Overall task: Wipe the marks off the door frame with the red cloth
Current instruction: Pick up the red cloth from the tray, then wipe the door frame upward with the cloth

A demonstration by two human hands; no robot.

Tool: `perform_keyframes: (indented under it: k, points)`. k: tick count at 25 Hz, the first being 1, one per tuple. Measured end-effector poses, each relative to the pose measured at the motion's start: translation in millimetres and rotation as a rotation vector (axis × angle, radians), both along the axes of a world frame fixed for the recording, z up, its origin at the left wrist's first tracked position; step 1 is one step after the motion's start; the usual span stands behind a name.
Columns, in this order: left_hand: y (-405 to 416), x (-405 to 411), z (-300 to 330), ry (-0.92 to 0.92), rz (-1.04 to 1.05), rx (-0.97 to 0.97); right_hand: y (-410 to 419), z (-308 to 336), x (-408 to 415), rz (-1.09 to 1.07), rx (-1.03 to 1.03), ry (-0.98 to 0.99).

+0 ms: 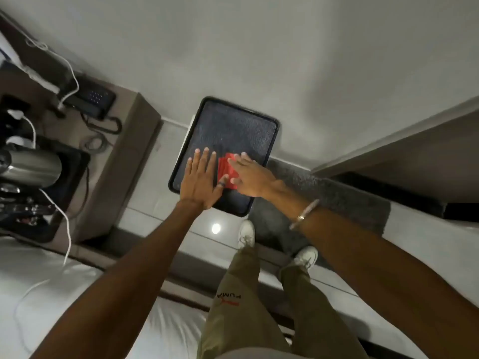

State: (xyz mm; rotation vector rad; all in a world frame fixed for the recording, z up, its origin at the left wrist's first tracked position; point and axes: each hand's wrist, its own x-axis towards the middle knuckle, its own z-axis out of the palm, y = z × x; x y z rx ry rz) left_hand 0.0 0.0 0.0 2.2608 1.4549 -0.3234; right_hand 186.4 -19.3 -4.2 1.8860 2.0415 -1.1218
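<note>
A folded red cloth (226, 168) lies on a black rectangular tray (274, 125) that sits low by the pale wall. My right hand (252, 177) rests flat across the cloth's right side, fingers spread, and hides part of it. My left hand (201, 181) lies flat on the tray just left of the cloth, fingers apart, holding nothing. A long grey-brown edge (388, 136) runs along the wall at the right. I cannot tell if it is the door frame, and no marks show on it.
A brown side table (124, 156) at the left carries a steel kettle (31, 167), a black phone (90, 99) and white cables. A dark rug (324, 200) lies right of the tray. White bedding (39, 281) fills the lower left. My legs and white shoes (246, 233) stand below the tray.
</note>
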Motion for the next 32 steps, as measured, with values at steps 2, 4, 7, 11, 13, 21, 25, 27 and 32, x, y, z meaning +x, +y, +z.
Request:
perform_keyframes:
  k: [2, 4, 7, 11, 13, 21, 25, 27, 32]
  points:
    - [4, -6, -15, -0.004, 0.036, 0.033, 2, -22, -19, 0.04, 0.039, -0.141]
    - [4, -15, -32, 0.001, 0.071, 0.031, -2, -50, -37, 0.007, 0.034, -0.264]
    - [-7, -19, -47, -0.046, 0.093, 0.05, -5, -78, -48, 0.021, 0.07, -0.419]
    - [-17, -12, -31, -0.082, 0.098, 0.068, 5, -71, -43, 0.044, 0.167, -0.413]
    - [-16, -2, -13, -0.138, 0.079, 0.088, 22, -51, -25, -0.143, 0.177, -0.241]
    - [10, 93, 130, -0.411, -0.092, 0.347, -27, 123, 76, -1.472, -0.081, 1.366]
    - [13, 176, 216, -0.568, -0.329, 0.538, -77, 215, 143, -1.479, 0.32, 1.611]
    - [7, 218, 257, -0.626, -0.455, 0.64, -104, 250, 172, -1.524, 0.556, 1.62]
    - [-19, 298, 343, -0.709, -0.645, 0.833, -153, 306, 232, -1.705, 1.245, 1.172]
